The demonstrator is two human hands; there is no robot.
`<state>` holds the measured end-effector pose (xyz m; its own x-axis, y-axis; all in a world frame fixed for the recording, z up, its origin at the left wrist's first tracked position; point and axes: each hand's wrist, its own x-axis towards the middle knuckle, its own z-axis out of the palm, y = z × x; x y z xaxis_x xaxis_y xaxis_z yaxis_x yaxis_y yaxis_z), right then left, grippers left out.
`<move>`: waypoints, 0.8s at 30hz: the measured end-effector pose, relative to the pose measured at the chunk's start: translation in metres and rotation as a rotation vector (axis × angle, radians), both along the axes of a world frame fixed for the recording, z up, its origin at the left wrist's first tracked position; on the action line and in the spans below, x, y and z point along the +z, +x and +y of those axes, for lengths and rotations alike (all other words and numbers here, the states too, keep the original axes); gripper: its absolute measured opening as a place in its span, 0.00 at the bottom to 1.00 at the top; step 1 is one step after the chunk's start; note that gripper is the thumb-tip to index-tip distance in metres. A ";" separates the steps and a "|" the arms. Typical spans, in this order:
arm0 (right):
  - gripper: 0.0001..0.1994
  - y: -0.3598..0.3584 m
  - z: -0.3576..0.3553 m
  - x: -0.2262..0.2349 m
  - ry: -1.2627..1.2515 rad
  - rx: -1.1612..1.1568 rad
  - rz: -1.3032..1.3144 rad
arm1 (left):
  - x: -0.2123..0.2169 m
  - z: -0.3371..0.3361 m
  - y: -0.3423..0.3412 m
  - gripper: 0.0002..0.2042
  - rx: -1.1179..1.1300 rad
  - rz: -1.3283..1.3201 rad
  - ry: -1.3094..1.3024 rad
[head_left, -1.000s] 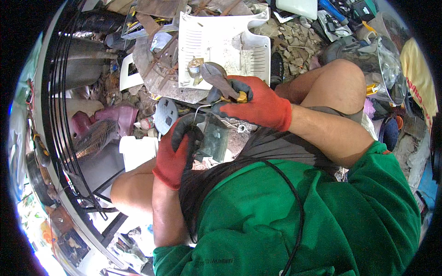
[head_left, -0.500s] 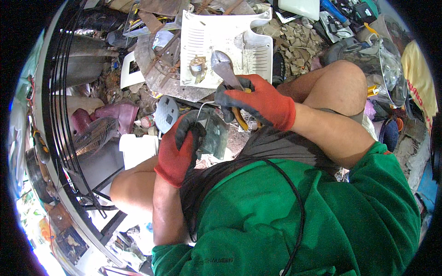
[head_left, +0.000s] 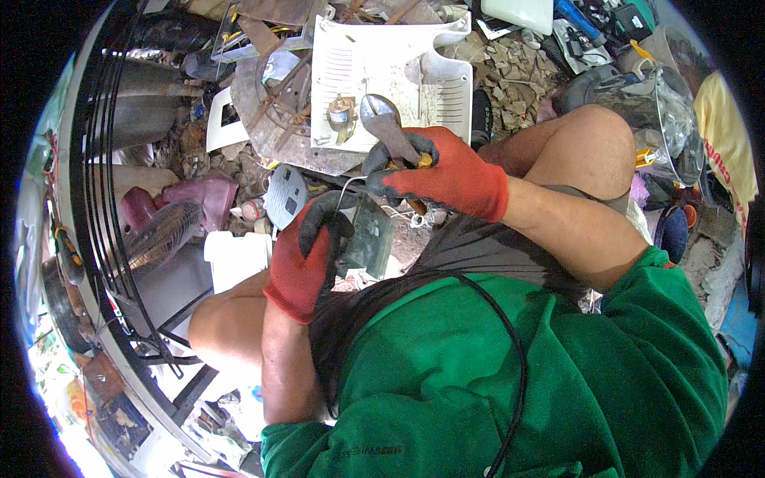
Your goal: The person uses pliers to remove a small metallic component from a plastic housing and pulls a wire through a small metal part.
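Note:
My right hand (head_left: 442,171), in a red glove with dark palm and fingers, is closed around pliers (head_left: 384,121) with a worn metal head and yellow-orange handles. Their head points away from me, up and left. My left hand (head_left: 307,255), gloved alike, pinches a thin grey wire (head_left: 347,183). The wire arches from its fingers toward my right fingertips; its far end is hidden there. Beyond the pliers lies a white vented plastic panel (head_left: 382,56). A small brass-coloured metal part (head_left: 341,115) rests on it.
A dark glassy plate (head_left: 371,239) stands below my hands, between my bent legs. To the left are a grey perforated plate (head_left: 287,197), a white plastic piece (head_left: 239,259) and a black-barred rack (head_left: 107,207). A clear bucket (head_left: 673,119) of plastic scraps stands at right.
The pliers have turned slightly, their head shifting left and toward me, and more yellow handle shows by my right thumb. My left hand keeps the wire, nearly in place.

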<state>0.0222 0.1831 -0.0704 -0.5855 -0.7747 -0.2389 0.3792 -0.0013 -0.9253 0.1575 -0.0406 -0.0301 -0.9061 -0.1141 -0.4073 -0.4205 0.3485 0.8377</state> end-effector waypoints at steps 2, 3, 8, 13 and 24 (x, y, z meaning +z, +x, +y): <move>0.16 0.001 0.002 0.001 0.051 0.010 0.038 | 0.004 0.001 -0.004 0.16 -0.039 0.012 0.006; 0.16 0.001 0.001 0.001 0.054 -0.011 0.087 | 0.004 -0.001 -0.005 0.15 -0.078 0.043 -0.009; 0.11 0.004 -0.004 -0.006 0.047 -0.043 0.193 | 0.012 -0.006 -0.005 0.18 -0.074 0.024 -0.135; 0.09 0.005 -0.001 0.001 0.009 -0.009 0.466 | 0.007 -0.016 0.000 0.18 -0.045 0.000 -0.074; 0.16 -0.007 0.005 -0.021 -0.016 0.019 0.135 | 0.041 -0.029 0.000 0.19 0.205 0.020 0.109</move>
<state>0.0153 0.1881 -0.0910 -0.5964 -0.7893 -0.1460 0.2509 -0.0106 -0.9680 0.1576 -0.0698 0.0112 -0.8765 -0.2531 -0.4094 -0.4561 0.1649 0.8745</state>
